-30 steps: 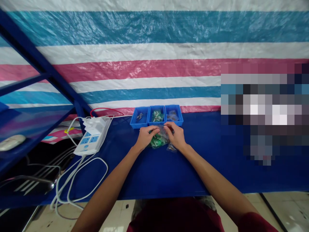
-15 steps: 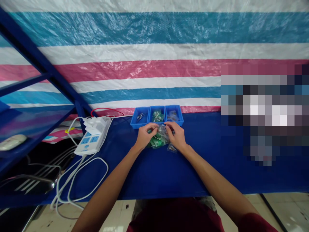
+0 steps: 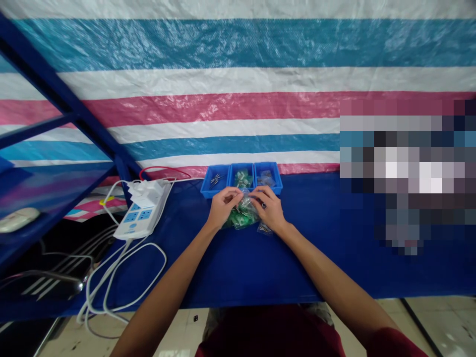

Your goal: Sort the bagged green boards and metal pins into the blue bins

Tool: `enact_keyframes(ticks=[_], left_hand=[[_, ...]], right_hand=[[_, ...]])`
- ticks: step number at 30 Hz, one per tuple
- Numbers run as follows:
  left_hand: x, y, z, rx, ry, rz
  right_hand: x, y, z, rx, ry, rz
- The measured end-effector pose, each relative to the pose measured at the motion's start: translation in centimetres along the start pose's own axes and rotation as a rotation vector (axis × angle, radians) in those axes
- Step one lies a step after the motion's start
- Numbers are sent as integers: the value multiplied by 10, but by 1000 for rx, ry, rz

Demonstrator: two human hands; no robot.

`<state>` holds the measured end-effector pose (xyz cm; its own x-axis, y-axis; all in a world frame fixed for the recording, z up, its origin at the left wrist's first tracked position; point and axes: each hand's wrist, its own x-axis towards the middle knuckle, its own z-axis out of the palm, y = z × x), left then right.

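Note:
My left hand (image 3: 224,204) and my right hand (image 3: 268,205) pinch a small clear plastic bag (image 3: 246,198) between them, one at each side of its top. Below it on the table lie green-tinted plastic bags (image 3: 242,219) with small parts. Another small clear bag (image 3: 265,228) with metal-looking pieces lies by my right wrist. Just beyond my hands stand three joined blue bins: the left bin (image 3: 207,187) holds thin metal pieces, the middle bin (image 3: 233,171) greenish bags, the right bin (image 3: 278,184) clear bags. What the held bag contains is hard to make out.
A white power strip (image 3: 138,218) with a plugged-in adapter and looped white cable (image 3: 163,258) takes up the table's left side. A blue metal frame (image 3: 89,121) rises behind it. A white mouse-like object (image 3: 18,219) rests on the left shelf. The right area is pixelated.
My right hand has moved slightly left, closer to my left hand, with both still pinching the clear bag. The bins and the bags below stay put.

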<state>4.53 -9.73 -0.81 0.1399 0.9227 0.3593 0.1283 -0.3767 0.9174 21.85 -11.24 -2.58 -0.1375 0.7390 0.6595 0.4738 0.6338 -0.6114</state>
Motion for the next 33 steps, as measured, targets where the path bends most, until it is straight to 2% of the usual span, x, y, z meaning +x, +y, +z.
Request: enact_keyframes(ticks=[16,21,24,27,31,33], left_hand=[[-1,-4,-5,6,-135,19],[-1,-7,-4,12,-106,15],[-1,-11,-3,43,-31,10],[0,-10,-4,159,24,78],[0,-3,-4,289,-23,226],[-1,-1,-4,297,-49,235]], right_hand=[[2,-2,-3,49,38,137],[1,1,0,44,10,159],[1,1,0,28,-18,147],[1,-3,-1,10,-45,106],[2,-6,-2,18,-43,93],[2,-6,-2,23,-40,87]])
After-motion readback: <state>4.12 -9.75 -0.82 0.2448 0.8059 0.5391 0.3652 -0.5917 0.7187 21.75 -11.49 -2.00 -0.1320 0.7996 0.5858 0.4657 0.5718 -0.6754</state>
